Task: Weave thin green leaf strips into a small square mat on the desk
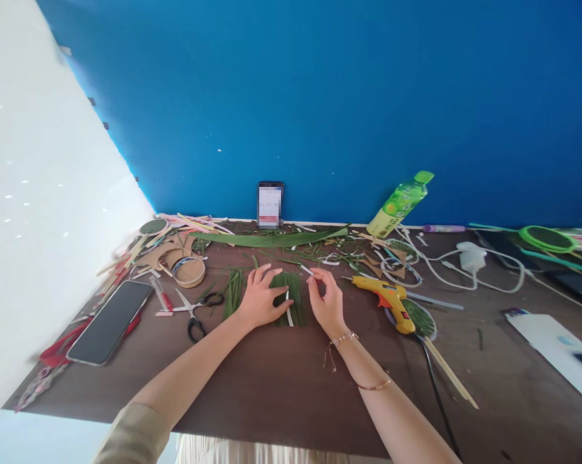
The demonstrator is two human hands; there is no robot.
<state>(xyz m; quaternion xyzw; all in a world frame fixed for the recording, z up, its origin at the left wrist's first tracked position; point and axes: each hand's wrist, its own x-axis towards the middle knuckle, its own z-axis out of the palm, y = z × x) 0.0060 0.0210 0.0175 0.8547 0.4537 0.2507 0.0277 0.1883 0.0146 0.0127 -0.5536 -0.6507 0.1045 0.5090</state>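
A small mat of green leaf strips [291, 293] lies on the brown table [271, 386] in front of me. My left hand [261, 298] lies flat on the mat's left side with its fingers spread, pressing the strips down. My right hand [325, 301] sits at the mat's right edge, its thumb and fingers pinched on a thin white strip [308, 270]. Another white strip [289, 312] lies across the green strips between my hands.
A yellow glue gun [387, 298] with its cable lies just right of my right hand. Scissors [196, 309], loose green strips [232, 291], a tape roll [189, 270] and a dark phone [109, 322] lie left. A long leaf [271, 239], propped phone [270, 205] and green bottle [401, 203] stand behind.
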